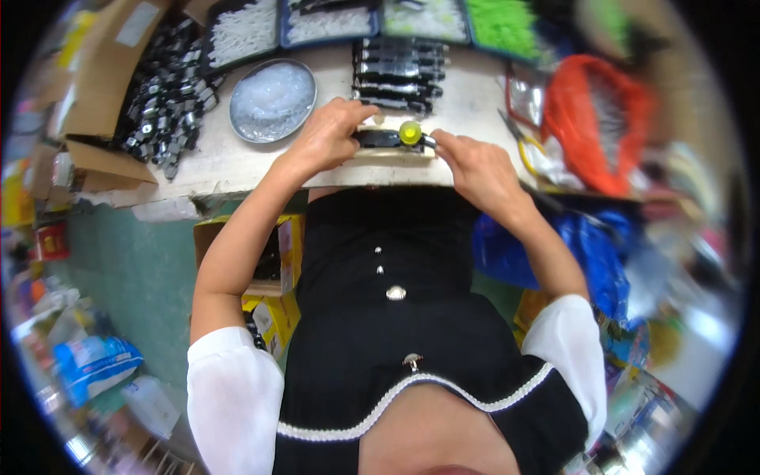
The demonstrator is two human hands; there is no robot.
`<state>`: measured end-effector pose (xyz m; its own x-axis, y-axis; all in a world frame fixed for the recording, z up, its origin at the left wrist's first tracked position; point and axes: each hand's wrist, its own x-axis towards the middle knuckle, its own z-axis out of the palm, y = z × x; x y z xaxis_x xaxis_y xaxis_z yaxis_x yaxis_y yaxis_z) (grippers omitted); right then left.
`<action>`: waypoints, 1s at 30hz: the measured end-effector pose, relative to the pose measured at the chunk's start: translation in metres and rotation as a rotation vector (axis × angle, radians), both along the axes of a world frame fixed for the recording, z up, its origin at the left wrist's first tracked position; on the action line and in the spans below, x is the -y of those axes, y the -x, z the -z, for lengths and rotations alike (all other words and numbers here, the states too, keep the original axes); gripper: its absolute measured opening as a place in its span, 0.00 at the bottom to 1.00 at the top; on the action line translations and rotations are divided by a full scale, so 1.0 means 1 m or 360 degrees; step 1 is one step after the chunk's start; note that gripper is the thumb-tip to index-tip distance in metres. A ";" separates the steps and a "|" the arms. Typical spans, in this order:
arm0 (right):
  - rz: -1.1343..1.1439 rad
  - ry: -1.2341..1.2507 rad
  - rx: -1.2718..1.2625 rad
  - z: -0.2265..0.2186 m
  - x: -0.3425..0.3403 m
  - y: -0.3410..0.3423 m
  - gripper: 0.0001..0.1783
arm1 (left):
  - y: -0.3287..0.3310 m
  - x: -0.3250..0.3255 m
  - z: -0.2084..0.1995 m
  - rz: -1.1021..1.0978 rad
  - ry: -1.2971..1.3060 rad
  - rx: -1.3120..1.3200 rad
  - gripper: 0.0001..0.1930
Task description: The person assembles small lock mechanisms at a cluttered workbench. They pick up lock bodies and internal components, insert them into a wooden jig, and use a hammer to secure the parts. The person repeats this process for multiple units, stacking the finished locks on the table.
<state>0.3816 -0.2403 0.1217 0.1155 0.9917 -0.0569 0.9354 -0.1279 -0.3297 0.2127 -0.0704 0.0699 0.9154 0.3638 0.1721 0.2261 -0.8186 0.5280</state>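
At the table's near edge, a black elongated part point(378, 139) lies on a pale block point(408, 153), between my two hands. A round yellow-green knob point(410, 132) stands up near its right end. My left hand point(328, 136) is closed round the left end of the black part, with its fingers partly hidden. With thumb and fingers together, my right hand point(481, 170) is at the silver right tip; what exactly it pinches is too small to make out. Just beyond, several similar black parts point(400, 75) lie in a stacked row.
Left of the row stands a round metal dish point(311, 107) of whitish, glossy stuff. Black-and-silver pieces point(166, 99) are heaped by a cardboard box point(99, 79). Trays of white pieces point(244, 32) and green pieces point(503, 28) line the back. Scissors point(532, 152) and a red bag point(564, 103) lie right.
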 end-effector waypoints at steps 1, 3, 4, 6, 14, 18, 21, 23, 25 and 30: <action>-0.0009 -0.0280 -0.0107 -0.002 -0.004 0.004 0.11 | 0.001 0.000 0.000 -0.0071 0.0046 0.0002 0.30; -0.0014 -0.0836 -0.0324 -0.004 -0.011 0.013 0.08 | 0.002 0.005 -0.006 -0.0198 0.0142 0.0012 0.31; 0.0004 -0.0969 -0.0413 0.000 -0.016 0.019 0.10 | 0.004 0.007 -0.003 -0.0215 0.0114 0.0056 0.33; 0.0006 -0.0389 -0.0159 0.022 -0.026 0.013 0.11 | 0.006 0.012 -0.002 -0.0317 0.0192 0.0113 0.34; -0.0031 -0.0120 -0.0226 0.012 -0.056 0.023 0.11 | 0.018 0.032 0.026 -0.0657 0.0160 0.0546 0.42; -0.0112 -0.0282 -0.0293 -0.003 -0.064 0.033 0.12 | 0.029 0.045 0.026 -0.0831 0.0001 0.0629 0.43; -0.0210 0.0087 0.0004 0.014 -0.072 0.040 0.12 | 0.036 0.048 0.026 -0.0852 0.0073 0.0625 0.42; -0.0183 0.0158 -0.0043 0.013 -0.073 0.037 0.12 | 0.041 0.049 0.023 -0.0846 0.0091 0.0609 0.41; -0.0192 -0.0371 -0.0336 0.014 -0.058 0.039 0.11 | 0.046 0.047 0.023 -0.0875 0.0178 0.0638 0.39; -0.0210 -0.0084 -0.0001 0.028 -0.023 0.030 0.14 | 0.041 0.042 0.017 -0.0700 0.0178 0.0506 0.37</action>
